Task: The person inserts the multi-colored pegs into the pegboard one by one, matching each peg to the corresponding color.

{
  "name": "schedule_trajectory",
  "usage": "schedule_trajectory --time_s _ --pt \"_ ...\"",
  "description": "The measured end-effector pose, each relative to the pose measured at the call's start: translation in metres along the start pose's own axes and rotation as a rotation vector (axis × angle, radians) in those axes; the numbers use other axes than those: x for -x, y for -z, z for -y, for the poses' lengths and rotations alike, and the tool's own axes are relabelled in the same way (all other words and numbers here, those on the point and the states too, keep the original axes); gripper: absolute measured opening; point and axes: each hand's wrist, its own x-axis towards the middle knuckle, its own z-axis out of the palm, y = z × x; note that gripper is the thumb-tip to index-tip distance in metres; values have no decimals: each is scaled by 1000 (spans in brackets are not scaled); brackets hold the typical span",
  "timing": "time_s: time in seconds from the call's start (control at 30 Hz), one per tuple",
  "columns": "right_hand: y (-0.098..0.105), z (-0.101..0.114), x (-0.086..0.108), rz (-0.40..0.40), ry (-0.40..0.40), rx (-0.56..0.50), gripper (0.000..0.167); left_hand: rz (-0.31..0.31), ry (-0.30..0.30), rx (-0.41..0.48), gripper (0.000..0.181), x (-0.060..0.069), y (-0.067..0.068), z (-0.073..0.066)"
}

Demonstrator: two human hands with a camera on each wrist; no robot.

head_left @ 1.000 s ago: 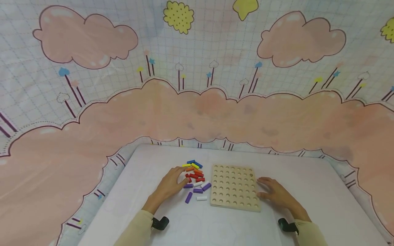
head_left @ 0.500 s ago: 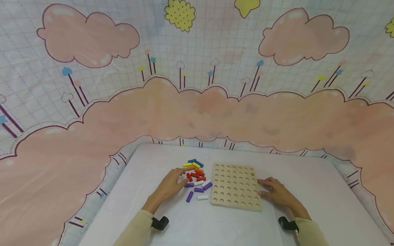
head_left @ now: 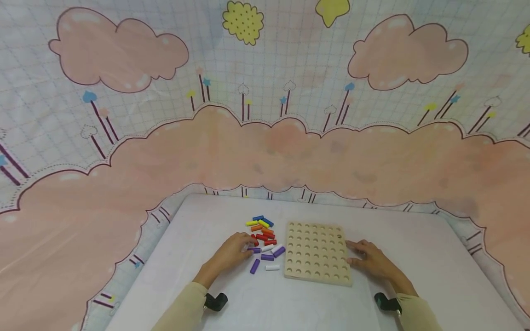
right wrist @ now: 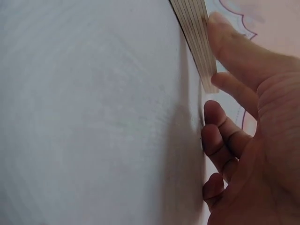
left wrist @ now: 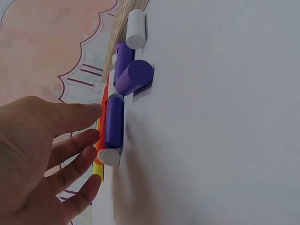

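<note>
My left hand (head_left: 233, 250) is at the left side of a loose group of small coloured pegs. In the left wrist view, its thumb and fingers (left wrist: 75, 145) are bent loosely and apart, close to a red peg (left wrist: 103, 112) and a purple peg (left wrist: 114, 123); nothing is plainly gripped. Part of the red peg is hidden by the fingers in the head view. A square wooden pegboard (head_left: 316, 253) with rows of holes lies right of the pegs. My right hand (head_left: 372, 259) rests at its right edge, thumb and index finger against the side (right wrist: 197, 42).
Blue pegs (head_left: 262, 220), yellow pegs (head_left: 257, 223) and orange pegs (head_left: 262, 229) lie behind the red ones. A white peg (head_left: 272, 267) and a purple peg (head_left: 254, 266) lie nearest the front. A patterned cloth (head_left: 265, 151) hangs behind the white table (head_left: 265, 303).
My left hand has shifted slightly nearer, its fingers dropping from beside the orange pegs to the red and purple ones. The right hand has come up against the board's edge.
</note>
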Motion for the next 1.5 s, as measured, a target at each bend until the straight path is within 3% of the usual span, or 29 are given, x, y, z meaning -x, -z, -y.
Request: schedule_trajectory --time_s 0.37,0.67,1.03,1.2,1.5 --pt "1 7 0 5 -31 -14 61 7 8 -26 31 0 -4 -1" --pt "0 8 0 13 -59 -19 61 19 -7 -104 31 -2 -8 -6" --pt "0 10 0 7 -62 -12 61 -18 -3 -132 24 -5 -15 -4" --pt "0 10 -1 6 -46 -2 61 -81 18 -94 21 -5 -14 -1" --pt "0 9 0 25 -94 -21 61 -203 23 80 19 -5 -2 -5"
